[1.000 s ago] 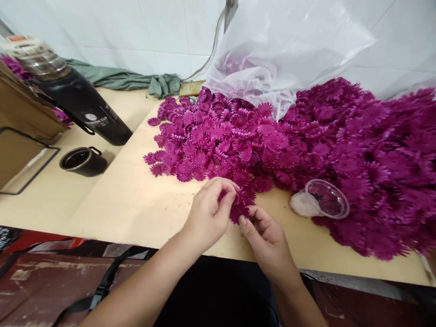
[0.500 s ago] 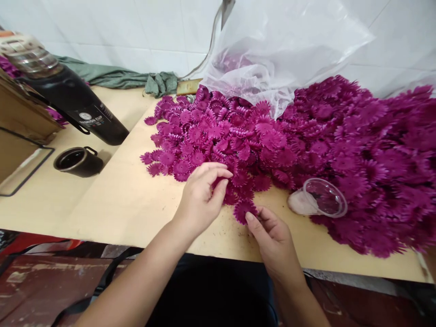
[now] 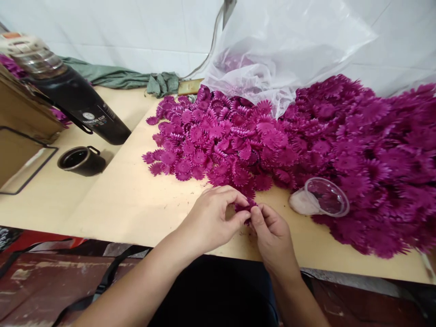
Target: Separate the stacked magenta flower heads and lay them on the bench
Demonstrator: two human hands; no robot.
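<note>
A magenta artificial flower head (image 3: 251, 204) is between my two hands, just above the near part of the table. My right hand (image 3: 275, 234) pinches its right side with thumb and fingers. The thumb and fingertips of my left hand (image 3: 216, 218) close on the flower head from the left, and the two hands' fingertips nearly meet. My fingers cover much of this flower head. Right beyond my hands lies a large heap of similar magenta flower heads (image 3: 218, 131), spreading to the right.
A clear plastic cup (image 3: 327, 197) with white material in it lies tilted at the heap's edge. Behind stands a translucent plastic bag (image 3: 259, 59). To the left are a black thermos (image 3: 78, 97), a dark cup (image 3: 83, 161), a cardboard box (image 3: 27, 109) and green cloth (image 3: 112, 75).
My left hand has moved from the heap's edge towards me and right, onto the flower head in my right hand. The flower head now appears tilted or folded and more covered by fingers.
</note>
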